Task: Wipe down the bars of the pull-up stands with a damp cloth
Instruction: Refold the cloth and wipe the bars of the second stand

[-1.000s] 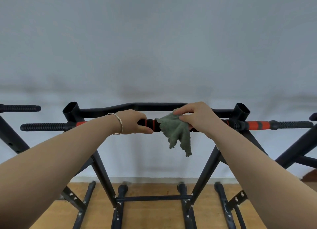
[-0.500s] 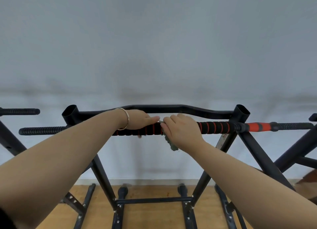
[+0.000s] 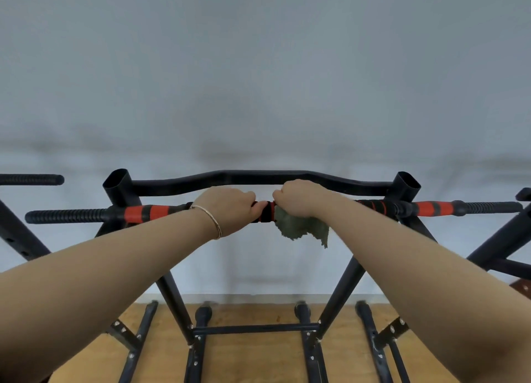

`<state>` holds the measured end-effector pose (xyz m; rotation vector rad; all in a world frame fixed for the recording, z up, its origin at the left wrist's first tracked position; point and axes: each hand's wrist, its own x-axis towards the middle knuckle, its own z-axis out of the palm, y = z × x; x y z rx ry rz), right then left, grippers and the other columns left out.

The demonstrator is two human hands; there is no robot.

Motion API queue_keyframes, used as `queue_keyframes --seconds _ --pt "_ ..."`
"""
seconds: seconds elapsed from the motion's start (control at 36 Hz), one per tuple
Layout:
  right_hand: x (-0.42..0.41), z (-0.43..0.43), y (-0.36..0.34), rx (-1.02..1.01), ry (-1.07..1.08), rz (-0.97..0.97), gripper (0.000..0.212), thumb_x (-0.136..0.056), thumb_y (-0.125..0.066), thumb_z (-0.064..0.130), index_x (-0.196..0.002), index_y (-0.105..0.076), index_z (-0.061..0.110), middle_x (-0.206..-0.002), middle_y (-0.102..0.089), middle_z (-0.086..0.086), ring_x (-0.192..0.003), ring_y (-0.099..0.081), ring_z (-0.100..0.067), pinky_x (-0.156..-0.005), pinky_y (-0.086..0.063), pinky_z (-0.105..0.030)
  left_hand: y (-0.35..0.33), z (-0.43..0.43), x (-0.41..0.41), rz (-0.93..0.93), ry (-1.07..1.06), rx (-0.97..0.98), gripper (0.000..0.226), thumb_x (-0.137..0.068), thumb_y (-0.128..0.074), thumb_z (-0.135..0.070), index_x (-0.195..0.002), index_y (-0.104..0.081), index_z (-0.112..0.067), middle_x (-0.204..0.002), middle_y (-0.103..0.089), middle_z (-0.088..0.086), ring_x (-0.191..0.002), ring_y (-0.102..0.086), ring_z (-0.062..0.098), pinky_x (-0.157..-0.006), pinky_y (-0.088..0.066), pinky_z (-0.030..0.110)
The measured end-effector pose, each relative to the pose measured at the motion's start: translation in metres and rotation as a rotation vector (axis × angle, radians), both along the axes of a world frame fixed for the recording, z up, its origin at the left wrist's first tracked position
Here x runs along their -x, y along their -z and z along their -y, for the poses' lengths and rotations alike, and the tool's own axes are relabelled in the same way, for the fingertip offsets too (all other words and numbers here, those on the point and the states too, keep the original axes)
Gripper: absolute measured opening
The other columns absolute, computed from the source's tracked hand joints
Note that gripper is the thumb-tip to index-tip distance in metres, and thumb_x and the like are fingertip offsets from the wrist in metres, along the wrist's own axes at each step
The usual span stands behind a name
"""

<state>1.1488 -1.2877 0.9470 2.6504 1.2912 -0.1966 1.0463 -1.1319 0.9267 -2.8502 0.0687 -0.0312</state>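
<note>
At the middle of the front bar (image 3: 149, 212), both sets of fingers are curled over the top. The left fingers (image 3: 253, 207) wrap the black-and-red foam grip with the thumb tip pointing right, a bare hold with nothing else in it. The right fingers (image 3: 283, 195) curl tight round the bar with the cloth (image 3: 301, 229) trapped under the palm. The cloth is grey-green and crumpled, its ragged edge hanging below the bar just right of centre. A short strip of foam shows between the fists, which are near but not touching.

The left hand (image 3: 230, 210) is knuckles up, with a thin gold bracelet (image 3: 212, 221) at the wrist. The right hand (image 3: 300, 199) is knuckles up too, wrist above the cloth. Bare forearms come in from the bottom corners.

Out along the bar there are red and black bands left of the left wrist, then a ribbed black end past the left upright (image 3: 120, 190). It's the same on the right, with striped foam, a red section, and a ribbed tip beyond the right upright (image 3: 403, 191). Both uprights are open-topped tubes. Behind the hands a black rear bar (image 3: 258, 177) with a raised middle joins them.

The legs splay down to a low crossbar (image 3: 255, 328) and feet on the wooden floor (image 3: 258, 365). Another ribbed bar end (image 3: 31, 179) is at far left, and more black frame (image 3: 500, 247) at far right. There's a plain pale wall (image 3: 258, 66) behind.
</note>
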Motion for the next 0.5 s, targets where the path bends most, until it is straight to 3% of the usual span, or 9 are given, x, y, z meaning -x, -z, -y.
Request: queue_keyframes --seconds 0.06,0.11,0.19,0.25,0.33,0.42,0.5 --pt "-0.003 -0.001 -0.007 -0.040 0.033 -0.187 0.036 -0.102 -0.030 0.023 -0.070 -0.041 0.015 -0.071 -0.044 0.000 -0.066 -0.040 -0.018 -0.062 -0.032 -0.031 0.007 0.001 0.003 0.082 -0.074 0.075 0.047 -0.103 -0.020 -0.055 -0.093 -0.048 -0.018 -0.081 -0.063 0.000 -0.070 -0.058 0.024 -0.058 -0.040 0.034" --pt "0.002 -0.002 -0.010 -0.040 0.021 -0.190 0.034 -0.103 -0.029 0.020 -0.070 -0.038 0.015 -0.071 -0.041 -0.001 -0.065 -0.037 -0.017 -0.060 -0.029 -0.031 0.004 -0.002 0.003 0.028 -0.087 0.129 0.051 -0.101 -0.021 -0.060 -0.093 -0.051 -0.019 -0.081 -0.063 -0.001 -0.071 -0.059 0.022 -0.061 -0.043 0.034" --pt "0.013 0.003 0.003 -0.039 -0.003 0.067 0.025 -0.098 -0.035 0.012 -0.073 -0.036 0.012 -0.072 -0.047 -0.003 -0.070 -0.048 -0.023 -0.056 -0.034 -0.032 -0.018 -0.010 0.001 -0.229 -0.132 0.395 0.048 -0.094 -0.035 -0.069 -0.098 -0.057 -0.026 -0.085 -0.064 -0.004 -0.076 -0.061 0.016 -0.072 -0.052 0.035" --pt "0.024 0.011 0.018 -0.137 -0.048 0.268 0.024 -0.093 -0.044 0.018 -0.070 -0.040 0.013 -0.063 -0.050 -0.001 -0.060 -0.052 -0.024 -0.051 -0.035 -0.030 -0.027 -0.014 -0.002 -0.384 -0.149 0.508 0.048 -0.085 -0.049 -0.074 -0.103 -0.059 -0.030 -0.087 -0.067 -0.005 -0.074 -0.065 0.014 -0.072 -0.058 0.035" --pt "0.039 0.026 0.041 -0.265 -0.176 0.500 0.020 -0.079 -0.060 0.019 -0.067 -0.044 0.014 -0.053 -0.033 0.003 -0.040 -0.035 -0.020 -0.045 -0.028 -0.022 -0.024 -0.015 -0.008 -0.566 -0.171 0.626 0.047 -0.079 -0.062 -0.069 -0.102 -0.060 -0.029 -0.086 -0.073 -0.004 -0.073 -0.072 0.017 -0.075 -0.062 0.039" --pt "0.033 0.024 0.041 -0.295 -0.159 0.492 0.022 -0.076 -0.067 0.016 -0.068 -0.046 0.013 -0.051 -0.031 0.002 -0.038 -0.034 -0.019 -0.044 -0.032 -0.022 -0.021 -0.013 -0.010 -0.603 -0.195 0.708 0.039 -0.086 -0.064 -0.056 -0.099 -0.061 -0.019 -0.076 -0.071 0.000 -0.059 -0.067 0.018 -0.072 -0.061 0.036" --pt "0.027 0.014 0.031 -0.156 -0.105 0.444 0.018 -0.094 -0.050 0.019 -0.077 -0.046 0.014 -0.058 -0.046 0.001 -0.054 -0.050 -0.021 -0.050 -0.041 -0.027 -0.022 -0.010 -0.008 -0.509 -0.164 0.620 0.037 -0.087 -0.062 -0.057 -0.092 -0.060 -0.020 -0.072 -0.066 0.002 -0.053 -0.060 0.017 -0.064 -0.059 0.033"
